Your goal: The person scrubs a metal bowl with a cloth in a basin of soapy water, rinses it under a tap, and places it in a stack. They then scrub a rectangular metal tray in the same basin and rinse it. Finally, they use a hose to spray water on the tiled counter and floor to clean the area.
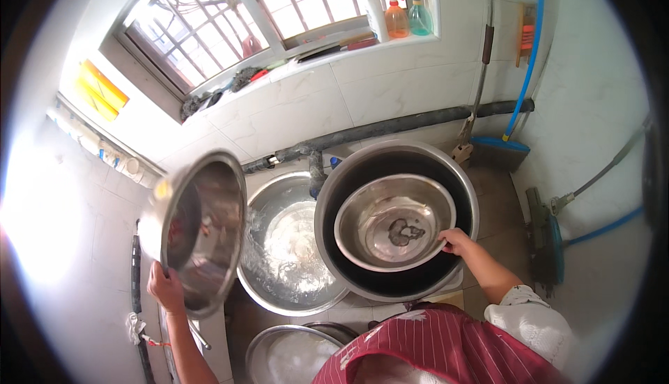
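Observation:
My left hand [168,289] grips the rim of a steel basin [222,217], which is tilted almost on its side at the left. Water churns in a wide metal basin [292,308] on the floor beside it. With my right hand [458,242] I pinch the rim of a smaller steel bowl [366,217]. A dark wet patch shows on that bowl's bottom. It is inside, or just above, a large deep metal pot [397,149]; whether it rests there I cannot tell.
Another metal basin [298,355] with pale contents stands near my apron [418,342]. A dark pipe [381,122] runs along the tiled wall. A broom [499,151] and mops [546,227] are at the right. Spray bottles [397,20] stand on the windowsill [324,65].

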The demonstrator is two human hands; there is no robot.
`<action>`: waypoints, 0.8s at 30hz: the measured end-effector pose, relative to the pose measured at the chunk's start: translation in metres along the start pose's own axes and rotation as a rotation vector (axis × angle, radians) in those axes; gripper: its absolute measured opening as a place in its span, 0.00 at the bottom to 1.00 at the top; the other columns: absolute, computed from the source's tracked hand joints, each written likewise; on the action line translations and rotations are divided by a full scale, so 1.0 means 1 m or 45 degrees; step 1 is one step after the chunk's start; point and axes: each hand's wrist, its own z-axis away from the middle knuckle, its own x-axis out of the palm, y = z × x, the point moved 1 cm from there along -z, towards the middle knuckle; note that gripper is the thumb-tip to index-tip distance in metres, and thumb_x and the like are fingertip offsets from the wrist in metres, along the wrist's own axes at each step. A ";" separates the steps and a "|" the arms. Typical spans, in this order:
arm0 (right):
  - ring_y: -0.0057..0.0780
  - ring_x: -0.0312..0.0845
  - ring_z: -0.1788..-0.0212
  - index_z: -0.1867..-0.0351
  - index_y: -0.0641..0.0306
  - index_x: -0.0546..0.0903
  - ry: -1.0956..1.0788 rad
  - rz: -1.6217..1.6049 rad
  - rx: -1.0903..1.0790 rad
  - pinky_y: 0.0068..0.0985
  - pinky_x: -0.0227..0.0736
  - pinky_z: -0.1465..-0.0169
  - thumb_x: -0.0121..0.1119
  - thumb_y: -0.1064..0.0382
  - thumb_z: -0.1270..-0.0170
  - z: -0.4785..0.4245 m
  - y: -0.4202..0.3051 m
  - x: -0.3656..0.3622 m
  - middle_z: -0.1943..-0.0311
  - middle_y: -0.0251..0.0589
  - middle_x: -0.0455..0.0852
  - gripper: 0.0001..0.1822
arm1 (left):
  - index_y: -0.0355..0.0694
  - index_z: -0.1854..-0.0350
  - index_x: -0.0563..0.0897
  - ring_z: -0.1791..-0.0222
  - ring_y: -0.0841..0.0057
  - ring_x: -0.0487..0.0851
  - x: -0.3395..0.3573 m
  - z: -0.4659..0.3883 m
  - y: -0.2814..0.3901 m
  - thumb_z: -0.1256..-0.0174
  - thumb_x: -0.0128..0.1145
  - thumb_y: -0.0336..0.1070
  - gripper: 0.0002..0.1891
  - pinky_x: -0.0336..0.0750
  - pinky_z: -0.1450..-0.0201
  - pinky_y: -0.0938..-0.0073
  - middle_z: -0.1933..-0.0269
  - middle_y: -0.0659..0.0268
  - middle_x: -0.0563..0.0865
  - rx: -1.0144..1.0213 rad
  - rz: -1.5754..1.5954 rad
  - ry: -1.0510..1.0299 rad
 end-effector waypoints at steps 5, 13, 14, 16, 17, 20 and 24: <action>0.26 0.72 0.78 0.75 0.63 0.77 0.049 -0.133 -0.114 0.23 0.71 0.80 0.59 0.66 0.52 0.041 -0.027 -0.045 0.79 0.35 0.76 0.05 | 0.34 0.79 0.65 0.79 0.52 0.70 -0.050 -0.048 0.075 0.50 0.52 0.28 0.08 0.62 0.77 0.57 0.80 0.53 0.69 0.066 0.200 0.080; 0.24 0.65 0.82 0.77 0.59 0.77 0.136 -0.489 -0.469 0.20 0.58 0.82 0.62 0.59 0.51 0.132 -0.057 -0.129 0.79 0.31 0.72 0.08 | 0.33 0.64 0.79 0.79 0.79 0.75 -0.015 -0.086 0.185 0.47 0.58 0.30 0.09 0.70 0.74 0.74 0.78 0.61 0.80 -0.248 1.083 0.072; 0.24 0.66 0.81 0.75 0.60 0.77 0.173 -0.471 -0.509 0.20 0.58 0.82 0.62 0.58 0.52 0.143 -0.056 -0.134 0.78 0.31 0.73 0.09 | 0.34 0.64 0.79 0.78 0.79 0.75 0.000 -0.077 0.192 0.48 0.58 0.29 0.09 0.70 0.73 0.75 0.77 0.63 0.80 -0.263 0.961 0.022; 0.24 0.69 0.80 0.72 0.61 0.78 0.234 -0.443 -0.608 0.20 0.60 0.82 0.62 0.57 0.52 0.159 -0.062 -0.131 0.76 0.31 0.74 0.11 | 0.34 0.65 0.79 0.75 0.81 0.76 0.032 -0.057 0.205 0.49 0.58 0.27 0.09 0.70 0.72 0.76 0.76 0.66 0.80 -0.291 0.930 -0.077; 0.25 0.70 0.80 0.71 0.62 0.78 0.272 -0.401 -0.623 0.21 0.61 0.82 0.63 0.57 0.53 0.162 -0.062 -0.127 0.76 0.32 0.75 0.12 | 0.34 0.65 0.79 0.73 0.82 0.76 0.055 -0.042 0.218 0.50 0.58 0.27 0.08 0.70 0.71 0.77 0.76 0.66 0.81 -0.309 1.036 -0.141; 0.26 0.74 0.77 0.68 0.66 0.77 0.319 -0.270 -0.645 0.23 0.66 0.82 0.62 0.57 0.53 0.162 -0.064 -0.118 0.73 0.35 0.77 0.15 | 0.33 0.67 0.78 0.73 0.84 0.74 0.126 0.021 0.250 0.52 0.58 0.27 0.08 0.70 0.69 0.78 0.76 0.67 0.80 -0.530 1.509 -0.282; 0.27 0.77 0.79 0.66 0.74 0.78 0.319 -0.164 -0.544 0.21 0.69 0.84 0.61 0.60 0.52 0.133 -0.049 -0.094 0.75 0.41 0.80 0.17 | 0.32 0.68 0.80 0.72 0.84 0.75 0.159 0.079 0.276 0.50 0.58 0.28 0.07 0.70 0.67 0.80 0.73 0.69 0.81 -0.713 1.589 -0.427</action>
